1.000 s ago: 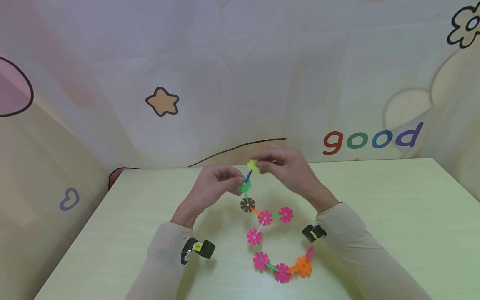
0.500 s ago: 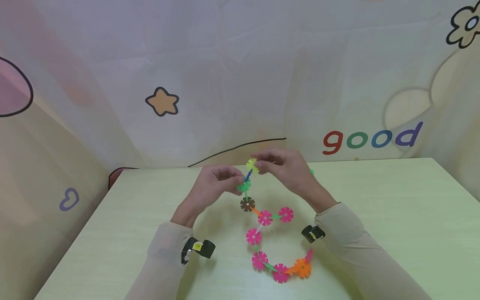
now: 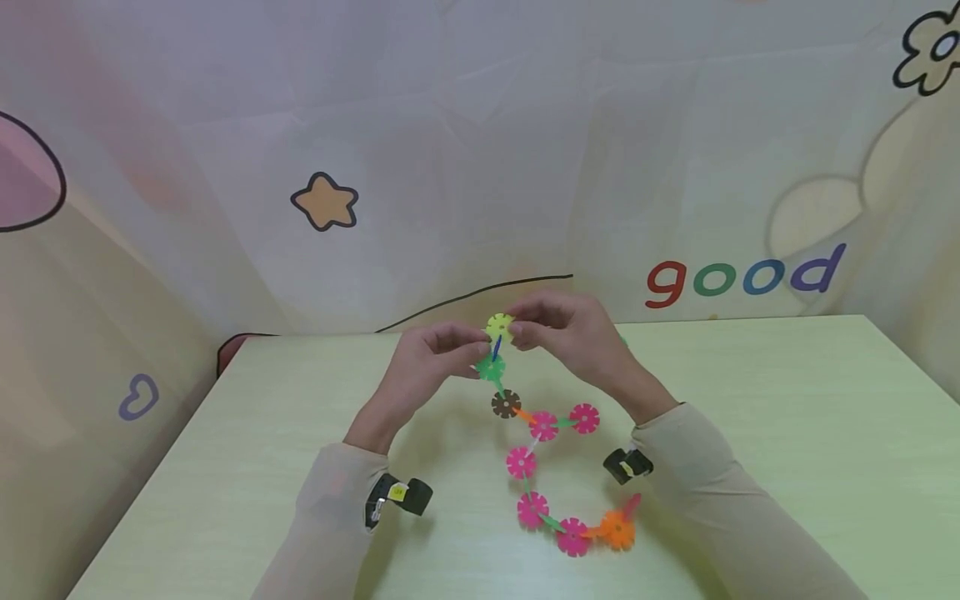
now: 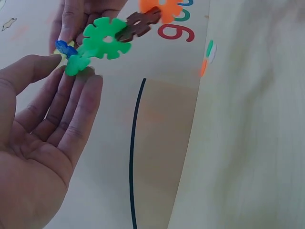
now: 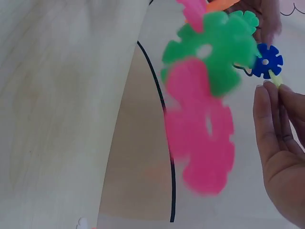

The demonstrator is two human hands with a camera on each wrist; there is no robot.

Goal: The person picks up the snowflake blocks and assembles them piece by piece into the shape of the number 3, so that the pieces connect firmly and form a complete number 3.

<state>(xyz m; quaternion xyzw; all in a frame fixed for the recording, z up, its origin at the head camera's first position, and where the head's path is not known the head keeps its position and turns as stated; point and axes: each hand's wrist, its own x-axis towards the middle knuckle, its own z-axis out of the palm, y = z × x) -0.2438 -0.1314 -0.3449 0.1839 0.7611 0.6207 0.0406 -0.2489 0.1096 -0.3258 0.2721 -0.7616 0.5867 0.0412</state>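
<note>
A chain of interlocking snowflake discs hangs between my hands. My left hand (image 3: 423,367) pinches a green snowflake disc (image 3: 492,367) near the top. With thumb and fingertips, my right hand (image 3: 570,333) pinches the yellow snowflake disc (image 3: 498,327) at the upper end. A blue snowflake disc (image 5: 268,61), seen edge-on from the head, joins the two. Below, the chain runs through a brown disc (image 3: 506,404) and pink discs (image 3: 543,426), with a short side branch ending in a pink disc (image 3: 584,418). Its lower end curves right to an orange disc (image 3: 618,530) and a pink one (image 3: 632,505).
A pale wooden table (image 3: 247,467) lies below, with a printed cloth backdrop (image 3: 465,167) behind it. Several loose pieces, among them an orange one (image 4: 204,67), lie near the table's far edge; my right wrist mostly hides them in the head view.
The hanging part of the chain has swung to the right and slightly up. The yellow disc has shifted a little left and up. Both hands keep their hold, my left slightly nearer the yellow disc.
</note>
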